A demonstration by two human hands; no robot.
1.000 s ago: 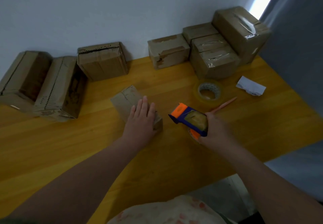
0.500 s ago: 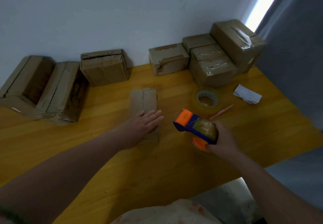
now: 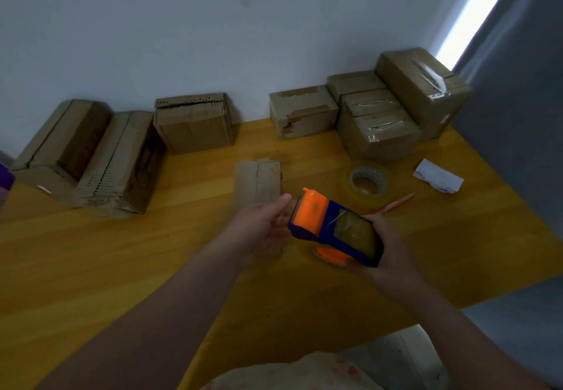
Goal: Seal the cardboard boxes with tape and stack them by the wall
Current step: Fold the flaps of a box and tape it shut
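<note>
small box point(image 3: 259, 184) on table point(image 3: 122, 267), just beyond left hand point(image 3: 259, 232) | left hand loose, holding nothing | right hand point(image 3: 393, 248) wrapped round tape dispenser point(image 3: 333, 231) | advice — free the tape end, centre it on the seam

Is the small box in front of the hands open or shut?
Shut: the small box lies with both top flaps folded flat, meeting at a centre seam; no glossy tape shows.

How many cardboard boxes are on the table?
9 boxes: two lying far left, one against the wall, a small one mid-table, one mid-wall, four clustered in the right corner. Two taped ones there may be a single box; more may hide behind.
</note>
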